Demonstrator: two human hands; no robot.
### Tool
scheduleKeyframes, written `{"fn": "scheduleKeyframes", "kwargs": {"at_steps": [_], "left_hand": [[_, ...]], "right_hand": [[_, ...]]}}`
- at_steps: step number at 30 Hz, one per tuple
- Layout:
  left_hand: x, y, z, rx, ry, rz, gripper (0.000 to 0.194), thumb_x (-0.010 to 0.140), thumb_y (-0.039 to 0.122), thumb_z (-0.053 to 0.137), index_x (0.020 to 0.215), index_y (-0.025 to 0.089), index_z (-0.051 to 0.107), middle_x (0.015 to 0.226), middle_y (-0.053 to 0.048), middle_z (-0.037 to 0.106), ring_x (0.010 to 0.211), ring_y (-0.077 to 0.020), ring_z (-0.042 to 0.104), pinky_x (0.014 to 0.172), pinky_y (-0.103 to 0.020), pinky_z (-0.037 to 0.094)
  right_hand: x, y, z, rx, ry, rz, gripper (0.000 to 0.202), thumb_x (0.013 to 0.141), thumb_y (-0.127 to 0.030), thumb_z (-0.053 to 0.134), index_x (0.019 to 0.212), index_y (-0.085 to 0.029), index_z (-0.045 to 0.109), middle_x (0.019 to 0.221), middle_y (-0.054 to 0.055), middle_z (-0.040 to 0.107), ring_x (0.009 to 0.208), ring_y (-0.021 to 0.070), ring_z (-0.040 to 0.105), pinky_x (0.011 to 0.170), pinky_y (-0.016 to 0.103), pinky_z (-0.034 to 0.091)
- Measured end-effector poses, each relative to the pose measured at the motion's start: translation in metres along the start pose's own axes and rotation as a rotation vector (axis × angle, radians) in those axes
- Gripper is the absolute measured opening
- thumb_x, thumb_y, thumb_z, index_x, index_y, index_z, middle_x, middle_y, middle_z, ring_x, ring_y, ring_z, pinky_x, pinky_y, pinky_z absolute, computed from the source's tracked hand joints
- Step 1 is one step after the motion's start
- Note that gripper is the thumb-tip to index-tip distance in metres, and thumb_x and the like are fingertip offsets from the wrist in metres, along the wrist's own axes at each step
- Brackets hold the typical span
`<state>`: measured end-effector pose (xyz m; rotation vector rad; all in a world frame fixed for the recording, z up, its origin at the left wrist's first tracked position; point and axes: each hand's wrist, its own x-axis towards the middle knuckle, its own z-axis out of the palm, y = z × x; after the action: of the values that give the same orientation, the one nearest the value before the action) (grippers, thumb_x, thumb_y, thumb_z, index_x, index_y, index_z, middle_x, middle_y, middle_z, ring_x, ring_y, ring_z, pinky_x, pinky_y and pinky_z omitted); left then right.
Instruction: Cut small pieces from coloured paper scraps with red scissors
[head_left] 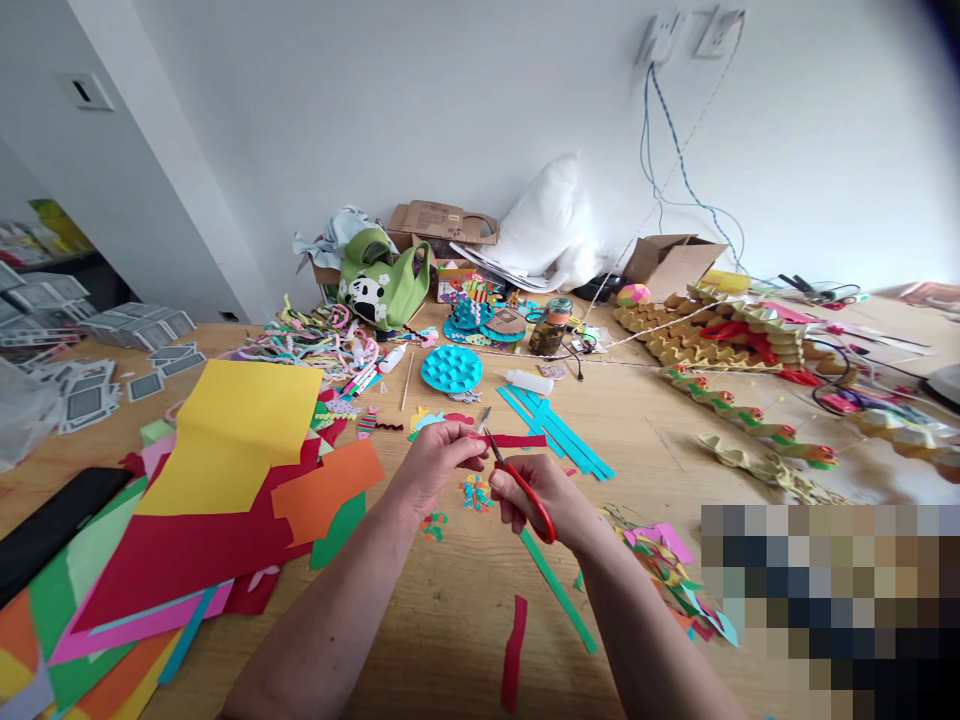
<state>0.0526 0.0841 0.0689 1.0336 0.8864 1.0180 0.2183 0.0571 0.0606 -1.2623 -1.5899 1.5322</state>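
My left hand [442,462] is closed, its thumb and fingers pinching one end of a narrow red paper strip [521,441]. A pair of scissors with red handles [544,520] is held in my right hand [559,495], blades pointing up and away. The blades lie against the strip close to my left fingertips; whether they cut into it I cannot tell. Just below the hands is a small heap of blue and orange paper bits [475,494], with green and red bits [433,526] nearer. A green strip [559,590] runs under my right wrist, and another red strip [514,655] lies closer to me.
Coloured paper sheets [240,430] spread over the left side beside a black phone-like object [64,525]. Beyond my hands are blue strips [559,430], a blue scale-covered disc [451,371] and a glass jar [551,325]. Egg cartons [675,335] and paper scraps [667,570] occupy the right.
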Motion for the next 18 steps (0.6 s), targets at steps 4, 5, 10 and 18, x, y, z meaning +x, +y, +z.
{"fn": "scheduleKeyframes", "kwargs": {"at_steps": [4,5,10,18], "left_hand": [[0.0011,-0.0039,0.0008,0.011,-0.002,0.024,0.014,0.065,0.024,0.071,0.071,0.012,0.067,0.066,-0.002,0.063,0.063,-0.0125,0.057,0.067,-0.028,0.047],[0.0013,-0.0044,0.0010,0.015,0.003,0.028,0.013,0.065,0.023,0.071,0.070,0.012,0.066,0.066,-0.002,0.063,0.063,-0.0125,0.057,0.067,-0.028,0.047],[0.0011,-0.0023,0.0021,0.019,0.017,0.023,0.013,0.064,0.024,0.070,0.066,0.012,0.064,0.065,-0.003,0.064,0.062,-0.0121,0.057,0.066,-0.027,0.047],[-0.0001,-0.0005,0.0024,0.014,0.015,0.021,0.014,0.064,0.024,0.071,0.065,0.012,0.064,0.066,-0.003,0.064,0.062,-0.0117,0.057,0.065,-0.026,0.047]], "right_hand": [[0.0005,0.0030,0.0002,-0.001,-0.002,0.005,0.050,0.070,-0.062,0.068,0.064,-0.014,0.054,0.048,0.000,0.058,0.039,0.0103,0.054,0.036,0.018,0.039],[0.0008,0.0042,0.0001,-0.005,-0.002,0.004,0.049,0.071,-0.061,0.067,0.064,-0.014,0.054,0.048,0.000,0.058,0.039,0.0103,0.054,0.036,0.018,0.038],[0.0005,0.0069,0.0002,0.007,-0.008,-0.023,0.044,0.074,-0.057,0.067,0.067,-0.015,0.053,0.048,-0.002,0.057,0.037,0.0091,0.052,0.035,0.018,0.039],[-0.0011,0.0021,0.0015,0.051,0.000,-0.027,0.045,0.071,-0.057,0.070,0.067,-0.016,0.053,0.048,-0.002,0.055,0.038,0.0091,0.052,0.037,0.018,0.041]]}}
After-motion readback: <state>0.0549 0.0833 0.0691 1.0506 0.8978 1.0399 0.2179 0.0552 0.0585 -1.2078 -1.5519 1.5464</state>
